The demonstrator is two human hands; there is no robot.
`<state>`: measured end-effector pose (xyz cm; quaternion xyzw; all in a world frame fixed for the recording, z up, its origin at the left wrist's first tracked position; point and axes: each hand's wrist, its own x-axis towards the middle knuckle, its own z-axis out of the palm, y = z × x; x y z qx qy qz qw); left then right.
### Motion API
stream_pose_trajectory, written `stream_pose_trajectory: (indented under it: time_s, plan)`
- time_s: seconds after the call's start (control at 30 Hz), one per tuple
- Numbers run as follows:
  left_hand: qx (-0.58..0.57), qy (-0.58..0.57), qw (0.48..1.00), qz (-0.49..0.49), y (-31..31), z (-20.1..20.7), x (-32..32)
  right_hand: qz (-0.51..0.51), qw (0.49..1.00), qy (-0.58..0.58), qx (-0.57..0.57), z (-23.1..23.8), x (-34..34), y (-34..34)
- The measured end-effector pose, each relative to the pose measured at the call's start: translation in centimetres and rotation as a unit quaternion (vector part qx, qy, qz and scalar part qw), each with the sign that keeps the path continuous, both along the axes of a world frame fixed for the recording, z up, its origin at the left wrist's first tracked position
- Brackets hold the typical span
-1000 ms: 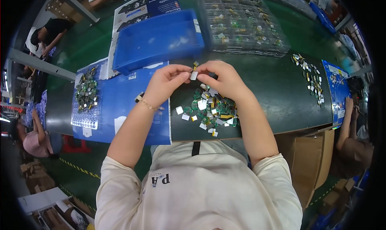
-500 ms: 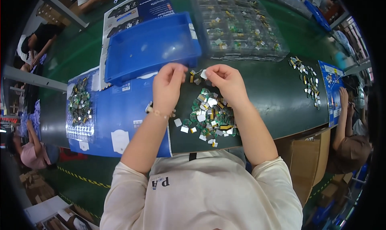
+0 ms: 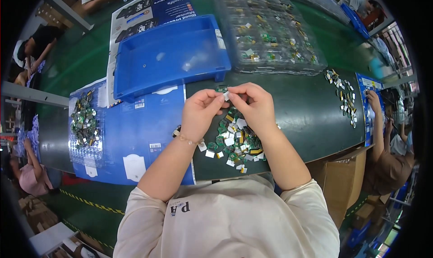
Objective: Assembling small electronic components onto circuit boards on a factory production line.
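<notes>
Left hand point(image 3: 204, 113) and right hand point(image 3: 253, 106) are brought close together, and their fingertips pinch between them one small green board point(image 3: 222, 89) with a white part point(image 3: 226, 96). This board is held above the dark green counter point(image 3: 311, 109), in front of the person's chest. Its green end points away from the person and its white end points toward the person, so the long axis goes roughly away from the body, leaning a little; the fingers cover some of it, and the exact tilt I cannot tell.

Just nearer to the person lies a loose heap of boards point(image 3: 237, 143), of which the right wrist and forearm hide one side. On the left, a blue printed sheet point(image 3: 131, 140) lies flat, partly covered by the left forearm. Far on the right, a scattered group of boards point(image 3: 345, 95) lies apart.

Just beyond the hands stands a blue bin point(image 3: 171, 59); its floor shows a small round spot and pale shine. Beside it, stacked clear trays point(image 3: 270, 32) hold many boards in their compartments. A clear tray point(image 3: 85, 154) at the left carries another pile of boards point(image 3: 85, 118).
</notes>
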<state>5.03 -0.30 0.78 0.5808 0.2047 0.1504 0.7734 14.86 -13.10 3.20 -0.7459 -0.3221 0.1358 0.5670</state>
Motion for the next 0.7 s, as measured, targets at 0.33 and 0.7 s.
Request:
stream_pose_trajectory:
  time_s: [0.33, 0.7]
  plan:
    - [-0.083, -0.039, 0.996, 0.0, -0.6, -0.4, -0.1, -0.044, 0.958, -0.283, 0.005, -0.2, 0.1, 0.4]
    - [-0.056, -0.089, 0.994, 0.007, -0.4, -0.9, -0.2, -0.007, 0.992, -0.11, 0.063, -0.2, -0.2, 0.4]
